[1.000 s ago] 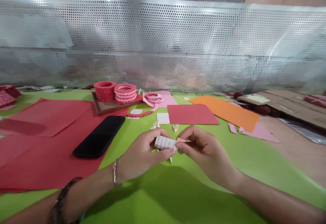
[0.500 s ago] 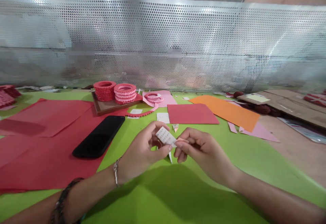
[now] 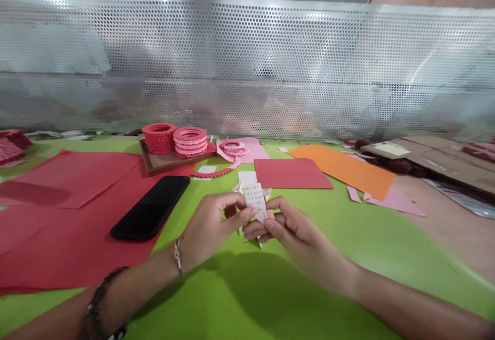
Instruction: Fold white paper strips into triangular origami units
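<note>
Between both hands is a small piece of printed white paper (image 3: pixel 254 199), tilted upright above the green table (image 3: pixel 270 299). My left hand (image 3: pixel 216 221) pinches its left side with thumb and fingers. On the lower right, my right hand (image 3: pixel 296 226) grips the paper's corner, where a small salmon-pink bit (image 3: pixel 269 215) shows by the thumb. White paper scraps lie partly hidden under and behind the hands. Just beyond them are a white paper square (image 3: pixel 247 177) and a red sheet (image 3: pixel 293 173).
A black phone (image 3: pixel 150 208) lies on large red sheets (image 3: pixel 77 247) to the left. Stacked red rings (image 3: pixel 159 139) and pink rings (image 3: pixel 190 141) stand on a brown tray (image 3: pixel 162 165). An orange sheet (image 3: pixel 344 170) and cardboard (image 3: pixel 433 162) are at right; a perforated metal panel (image 3: pixel 247 62) closes the back.
The printed paper has turned more upright. My right hand has shifted left, its fingers now beneath the paper and closer to my left hand.
</note>
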`<state>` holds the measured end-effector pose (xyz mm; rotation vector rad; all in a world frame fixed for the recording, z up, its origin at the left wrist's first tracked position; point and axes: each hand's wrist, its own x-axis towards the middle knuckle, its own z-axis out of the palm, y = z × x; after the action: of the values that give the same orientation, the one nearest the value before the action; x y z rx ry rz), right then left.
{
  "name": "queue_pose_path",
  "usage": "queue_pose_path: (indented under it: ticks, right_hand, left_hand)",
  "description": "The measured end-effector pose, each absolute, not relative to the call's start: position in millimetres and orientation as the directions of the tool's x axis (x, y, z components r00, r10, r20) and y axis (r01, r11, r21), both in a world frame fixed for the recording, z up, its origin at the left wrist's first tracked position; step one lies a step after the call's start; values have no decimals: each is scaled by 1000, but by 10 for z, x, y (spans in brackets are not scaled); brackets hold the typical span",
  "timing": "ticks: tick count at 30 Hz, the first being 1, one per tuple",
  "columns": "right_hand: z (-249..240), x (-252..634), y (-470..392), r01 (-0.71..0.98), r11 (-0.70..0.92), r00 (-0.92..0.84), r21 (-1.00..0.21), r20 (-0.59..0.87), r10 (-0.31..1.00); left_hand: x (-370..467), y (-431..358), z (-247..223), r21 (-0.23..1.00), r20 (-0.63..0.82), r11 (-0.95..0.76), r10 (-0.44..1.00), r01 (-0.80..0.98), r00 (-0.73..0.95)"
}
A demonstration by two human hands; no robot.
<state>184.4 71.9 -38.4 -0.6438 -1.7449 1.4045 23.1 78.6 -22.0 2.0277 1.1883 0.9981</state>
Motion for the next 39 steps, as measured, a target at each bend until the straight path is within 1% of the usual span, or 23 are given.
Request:
queue_pose_path:
  ticks: [2,3,4,6,8,10,12,15,17,19,20,21,22,24,25,28,30,31,32,36,39]
  right_hand:
    - [-401,1844,720,-59,272,-566,-960,257,784]
    - [-401,1851,726,-17,302,-566,-953,258,783]
    - [-396,1863,734,46,352,-564,-935,266,782]
    - [-366,1895,753,202,477,-549,-855,304,779]
    - [-321,1928,766,315,564,-525,-764,355,774]
    - [-279,1950,763,315,586,-529,-747,375,762]
    - [-254,1955,747,240,554,-521,-797,376,766]
    - [-245,1937,715,73,464,-449,-883,386,805]
    - [-243,1924,701,-3,415,-422,-910,377,825]
    - [-239,1925,699,-11,424,-415,-906,390,822]
    - [-237,1932,704,24,473,-406,-880,424,809]
    - [-234,1944,711,83,551,-395,-831,480,784]
    - [-231,1961,722,158,638,-392,-754,545,741]
    - [-227,2001,749,289,788,-429,-543,663,614]
    - [-226,2022,762,326,844,-468,-425,703,535]
    - [-223,2069,787,352,933,-612,-70,737,286]
    - [-218,2081,783,349,930,-658,114,737,157]
    - [-214,2082,776,348,922,-665,166,738,118]
    - [-210,2081,766,348,918,-662,193,743,94]
    - [-204,2070,730,341,906,-688,250,723,59]
    - [-235,2063,726,337,899,-717,281,696,51]
  left_hand:
    - [214,800,-223,629,414,-537,843,562,343]
    - [212,805,-232,571,435,-572,819,589,375]
    - [214,806,-243,526,432,-599,799,603,418]
    - [224,800,-267,466,380,-649,760,602,526]
    - [238,783,-282,442,297,-687,718,576,629]
    - [248,761,-279,450,255,-704,691,550,676]
    - [251,740,-261,486,274,-679,716,550,642]
    - [248,721,-224,606,318,-604,780,517,539]
    - [246,716,-208,683,308,-564,798,464,518]
    - [248,717,-203,724,295,-536,809,434,508]
    - [249,718,-203,738,289,-523,816,426,501]
    - [251,719,-203,756,280,-507,821,413,497]
    - [252,720,-204,781,269,-490,823,387,500]
    - [253,722,-203,844,246,-443,821,302,515]
    - [252,723,-201,876,233,-410,821,254,521]
    - [242,734,-196,935,200,-321,828,150,524]
    - [232,750,-194,954,182,-278,828,107,530]
    - [228,759,-194,962,174,-259,829,88,531]
    - [224,767,-194,970,165,-235,831,67,531]
    - [224,780,-199,990,127,-142,831,-15,542]
    - [237,769,-202,993,111,-111,828,-33,550]
